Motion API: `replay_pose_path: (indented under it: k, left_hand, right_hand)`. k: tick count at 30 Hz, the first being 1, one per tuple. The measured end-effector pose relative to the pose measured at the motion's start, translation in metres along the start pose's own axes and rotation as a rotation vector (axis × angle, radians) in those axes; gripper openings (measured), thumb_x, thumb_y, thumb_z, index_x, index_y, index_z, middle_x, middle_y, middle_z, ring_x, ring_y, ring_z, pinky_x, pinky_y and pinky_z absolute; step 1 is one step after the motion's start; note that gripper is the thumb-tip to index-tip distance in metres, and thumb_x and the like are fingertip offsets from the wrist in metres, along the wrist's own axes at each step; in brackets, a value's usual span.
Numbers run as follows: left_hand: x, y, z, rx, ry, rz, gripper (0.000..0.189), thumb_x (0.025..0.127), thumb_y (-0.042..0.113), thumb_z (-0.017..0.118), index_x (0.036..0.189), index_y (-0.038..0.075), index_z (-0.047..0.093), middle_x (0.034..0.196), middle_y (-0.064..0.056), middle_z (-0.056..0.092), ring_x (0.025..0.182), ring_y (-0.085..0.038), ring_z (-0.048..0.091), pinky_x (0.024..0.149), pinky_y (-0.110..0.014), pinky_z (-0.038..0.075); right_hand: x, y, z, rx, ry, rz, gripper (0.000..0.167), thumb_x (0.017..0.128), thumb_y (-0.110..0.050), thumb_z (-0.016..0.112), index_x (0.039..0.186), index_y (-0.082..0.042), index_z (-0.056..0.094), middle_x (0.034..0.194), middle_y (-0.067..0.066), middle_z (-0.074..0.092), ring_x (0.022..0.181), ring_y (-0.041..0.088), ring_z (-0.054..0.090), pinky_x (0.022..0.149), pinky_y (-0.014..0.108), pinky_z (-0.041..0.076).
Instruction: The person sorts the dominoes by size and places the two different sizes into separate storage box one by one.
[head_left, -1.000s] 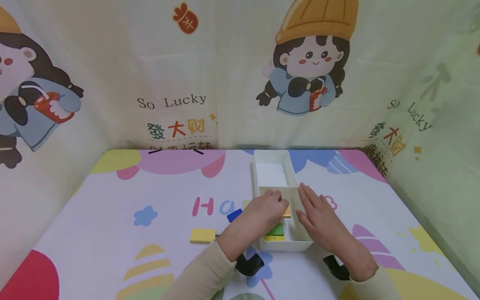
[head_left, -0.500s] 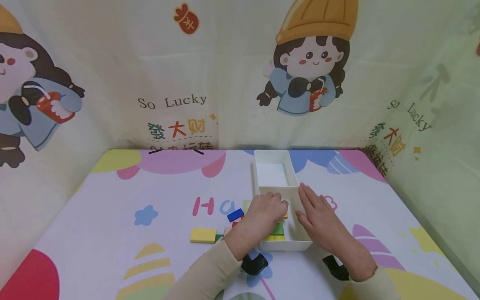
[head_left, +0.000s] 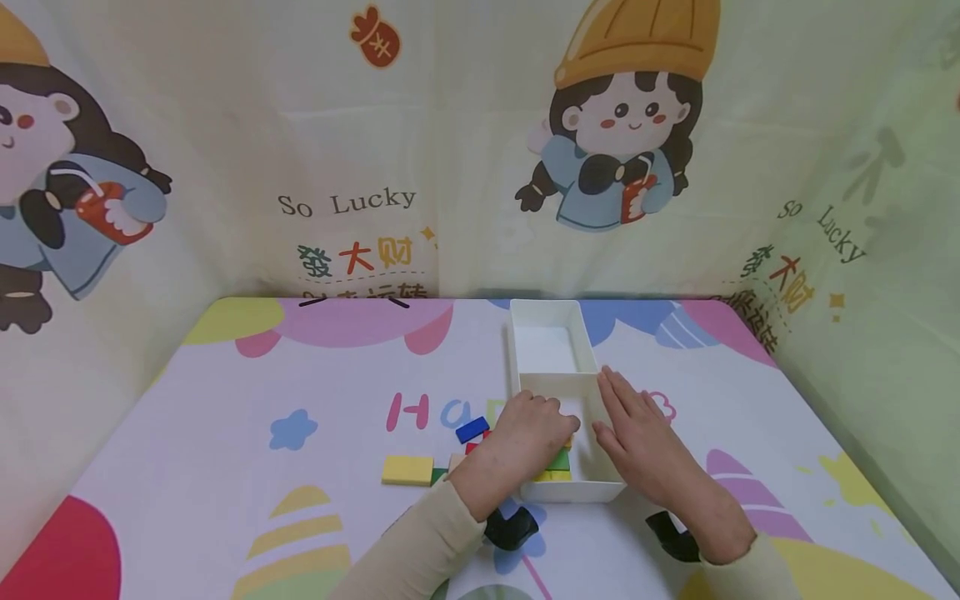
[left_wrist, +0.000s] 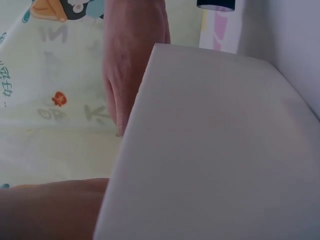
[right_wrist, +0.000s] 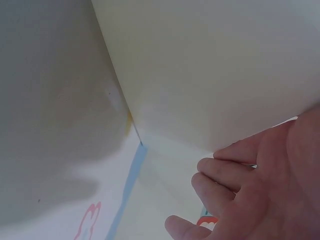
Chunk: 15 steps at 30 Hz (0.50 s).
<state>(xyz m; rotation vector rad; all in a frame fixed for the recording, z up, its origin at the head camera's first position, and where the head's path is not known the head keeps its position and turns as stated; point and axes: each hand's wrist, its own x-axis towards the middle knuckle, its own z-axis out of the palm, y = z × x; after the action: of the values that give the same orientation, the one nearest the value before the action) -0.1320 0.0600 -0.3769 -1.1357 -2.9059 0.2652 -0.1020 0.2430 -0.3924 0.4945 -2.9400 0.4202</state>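
A white two-compartment box lies on the table. My left hand is over its near compartment with fingers curled down at an orange block, mostly hidden beneath them. Right beside that block, toward me, are a green block and yellow blocks. My right hand has straight fingers resting along the box's right wall. In the left wrist view the white box wall covers the fingertips. The right wrist view shows the fingers of the right hand against the box's outside.
Left of the box lie a blue block, a large yellow block, and red, green and beige blocks partly hidden by the left forearm. The far compartment shows a bare white floor. A printed curtain stands behind the table.
The orange block has come toward me, up to the green block, with my left hand's fingers on it. My left forearm has shifted slightly right. The right hand stays at the box wall.
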Motion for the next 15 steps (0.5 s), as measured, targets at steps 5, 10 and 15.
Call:
replay_pose_path:
  k: [5, 10, 15]
  left_hand:
    - [-0.0009, -0.0013, 0.0005, -0.035, 0.001, 0.012, 0.033, 0.085, 0.037, 0.077, 0.117, 0.037, 0.07, 0.102, 0.008, 0.072, 0.094, -0.011, 0.065, 0.081, -0.026, 0.048]
    - [-0.0022, -0.0009, -0.0001, -0.034, -0.001, 0.026, 0.027, 0.085, 0.036, 0.077, 0.112, 0.039, 0.073, 0.1, 0.009, 0.072, 0.093, -0.011, 0.063, 0.086, -0.027, 0.048]
    - [-0.0042, -0.0011, -0.0013, -0.029, 0.019, 0.041, 0.022, 0.087, 0.035, 0.075, 0.109, 0.038, 0.074, 0.098, 0.008, 0.071, 0.092, -0.01, 0.063, 0.084, -0.027, 0.047]
  right_hand:
    - [-0.0008, -0.0012, -0.0003, 0.001, -0.008, 0.006, 0.064, 0.101, -0.025, 0.051, 0.154, 0.003, 0.026, 0.162, 0.019, 0.025, 0.147, 0.04, 0.028, 0.115, 0.066, 0.024]
    - [-0.0016, 0.0006, 0.0012, 0.004, -0.006, 0.003, 0.065, 0.101, -0.026, 0.051, 0.154, 0.003, 0.026, 0.162, 0.019, 0.025, 0.147, 0.04, 0.028, 0.114, 0.066, 0.025]
    - [-0.0002, 0.0017, 0.0009, 0.006, -0.015, 0.008, 0.066, 0.101, -0.026, 0.052, 0.154, 0.003, 0.025, 0.162, 0.02, 0.023, 0.147, 0.041, 0.027, 0.115, 0.066, 0.023]
